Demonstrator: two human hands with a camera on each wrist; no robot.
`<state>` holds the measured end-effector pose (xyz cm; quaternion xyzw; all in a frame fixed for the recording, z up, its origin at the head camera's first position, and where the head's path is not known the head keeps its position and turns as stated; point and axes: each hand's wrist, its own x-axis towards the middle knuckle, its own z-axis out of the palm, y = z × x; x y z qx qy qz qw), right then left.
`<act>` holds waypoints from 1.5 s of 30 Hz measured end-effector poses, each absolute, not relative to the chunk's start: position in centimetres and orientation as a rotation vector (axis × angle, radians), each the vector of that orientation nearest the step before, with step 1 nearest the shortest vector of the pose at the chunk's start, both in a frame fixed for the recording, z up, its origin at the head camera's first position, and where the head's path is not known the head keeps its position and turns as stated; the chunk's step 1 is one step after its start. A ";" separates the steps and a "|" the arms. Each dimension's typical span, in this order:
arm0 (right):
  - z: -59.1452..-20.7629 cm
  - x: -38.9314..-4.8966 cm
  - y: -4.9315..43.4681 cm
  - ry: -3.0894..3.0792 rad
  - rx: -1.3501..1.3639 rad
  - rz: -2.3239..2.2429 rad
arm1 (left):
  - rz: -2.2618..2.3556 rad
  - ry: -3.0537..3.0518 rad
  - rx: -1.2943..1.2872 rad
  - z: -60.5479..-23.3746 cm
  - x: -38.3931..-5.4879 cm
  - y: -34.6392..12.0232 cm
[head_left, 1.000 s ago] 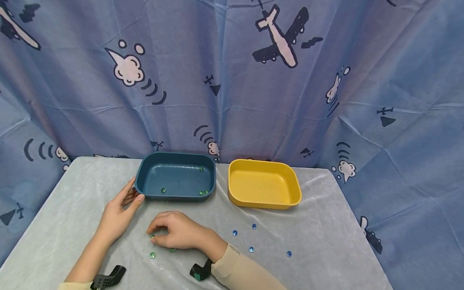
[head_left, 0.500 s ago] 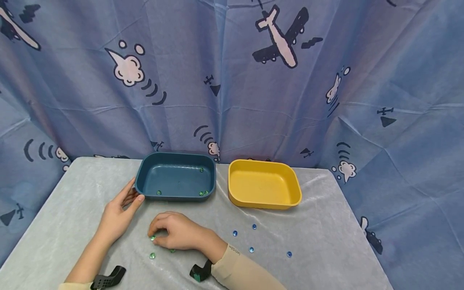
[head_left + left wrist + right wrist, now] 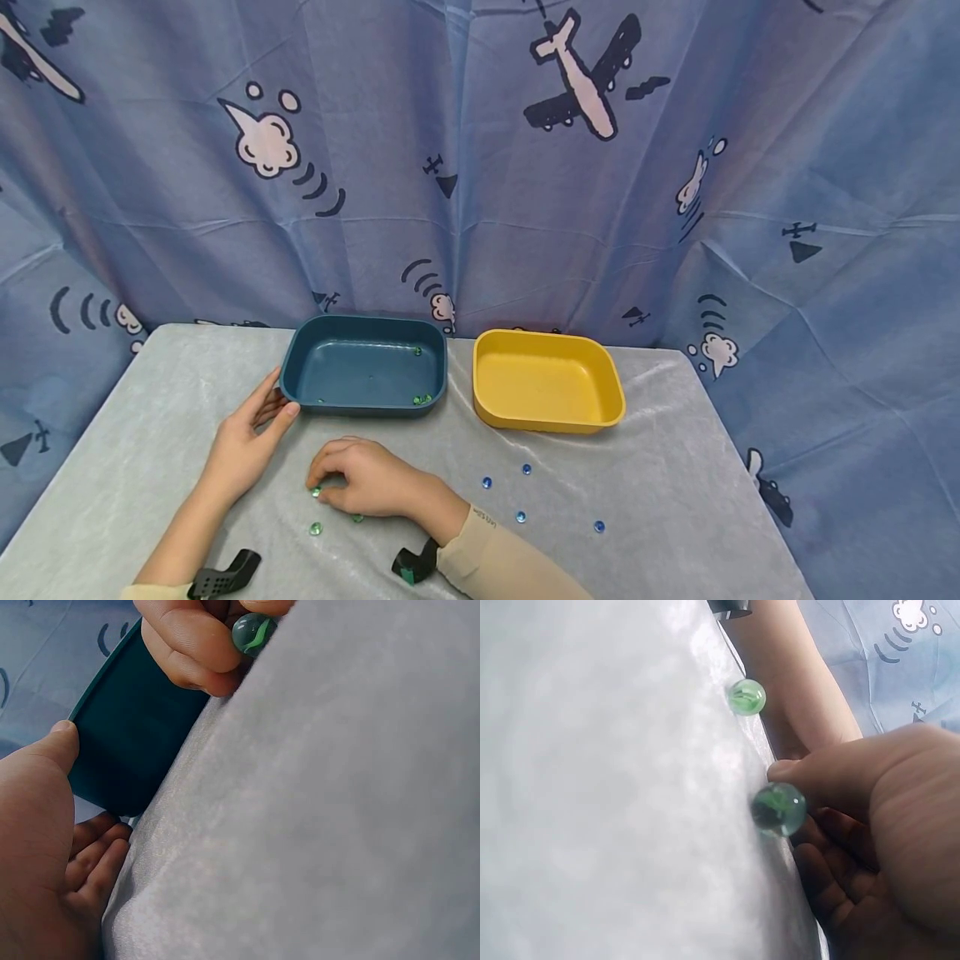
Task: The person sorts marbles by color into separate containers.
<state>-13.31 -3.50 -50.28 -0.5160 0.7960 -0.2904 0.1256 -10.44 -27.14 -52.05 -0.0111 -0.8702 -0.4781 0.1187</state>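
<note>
In the head view my left hand [image 3: 243,446] rests at the left end of the dark teal bin [image 3: 362,411], thumb at its front corner and fingers stretched along the side. Several green marbles [image 3: 417,351] lie inside that bin, one partly hidden by the front wall. In front of it, low over the cloth, my right hand [image 3: 367,479] pinches a green marble [image 3: 253,634] between thumb and fingertips. Two more green marbles sit close by, one left of the wrist [image 3: 316,528] and another marble [image 3: 778,809] just under the hand.
A yellow bin [image 3: 551,425] stands right of the teal one. Several blue marbles [image 3: 521,517] are scattered on the grey cloth [image 3: 675,467] in front of it. A blue patterned curtain [image 3: 360,250] hangs behind the table.
Inside the teal bin one green marble has rolled left to the front wall. My right fingers have shifted very slightly, showing more of the pinched marble. The left hand stays still.
</note>
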 end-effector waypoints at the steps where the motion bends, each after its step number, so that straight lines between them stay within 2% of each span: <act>1: -50.3 -13.3 -3.5 2.320 -1.502 -0.846 | -1.399 -2.544 -0.033 -52.0 -10.4 -27.1; 24: -49.2 -13.1 -3.4 2.288 -1.462 -0.908 | -1.379 -2.552 -0.027 -52.2 -10.6 -27.2; 45: -47.4 -12.6 -3.0 2.310 -1.542 -1.035 | -1.366 -2.574 -0.031 -52.0 -10.4 -27.3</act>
